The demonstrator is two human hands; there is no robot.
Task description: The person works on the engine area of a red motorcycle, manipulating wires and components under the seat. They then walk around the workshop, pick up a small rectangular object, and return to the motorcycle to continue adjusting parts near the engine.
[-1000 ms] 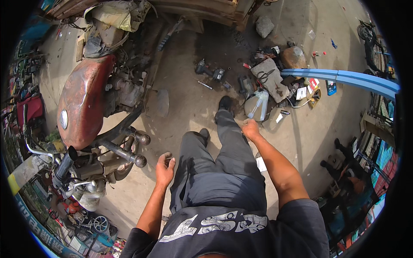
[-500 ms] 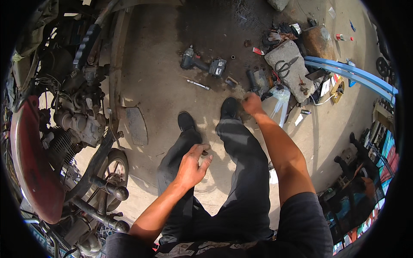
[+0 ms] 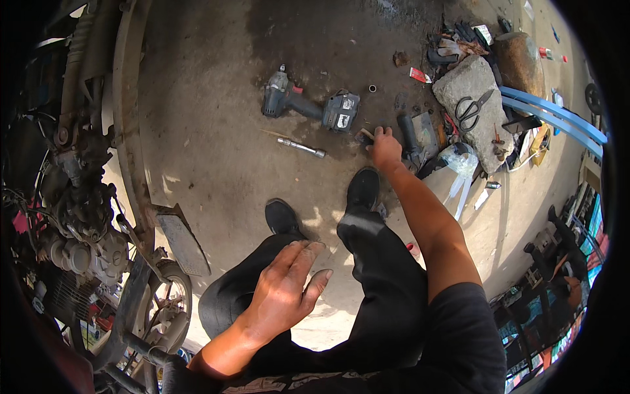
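Note:
My left hand (image 3: pixel 289 286) hangs above my legs, fingers loosely bent, thumb apart, holding nothing visible. My right hand (image 3: pixel 384 148) is low over the floor, fingers apart and bent beside a small tan-and-dark piece (image 3: pixel 365 136); I cannot tell whether it touches it. Left of that lie a cordless impact driver (image 3: pixel 292 100) with battery (image 3: pixel 340 111) and a chrome socket extension (image 3: pixel 301 147). A small ring (image 3: pixel 373 88) lies above. To the right are a dark tool (image 3: pixel 409 136), a clear plastic bag (image 3: pixel 461 161) and scissors (image 3: pixel 473 109) on a stone block (image 3: pixel 464 83).
A partly stripped motorcycle (image 3: pixel 85 236) fills the left side, with a long metal rail (image 3: pixel 133 131) and a plate (image 3: pixel 184 241) beside it. Blue strips (image 3: pixel 553 114), a rusty lump (image 3: pixel 520 59), gloves (image 3: pixel 453 47) and litter lie at right, near dark clutter (image 3: pixel 545 282).
My view has tilted down and shifted toward the floor tools. My right hand has reached forward beside the small piece. My left hand has moved up and inward above my legs.

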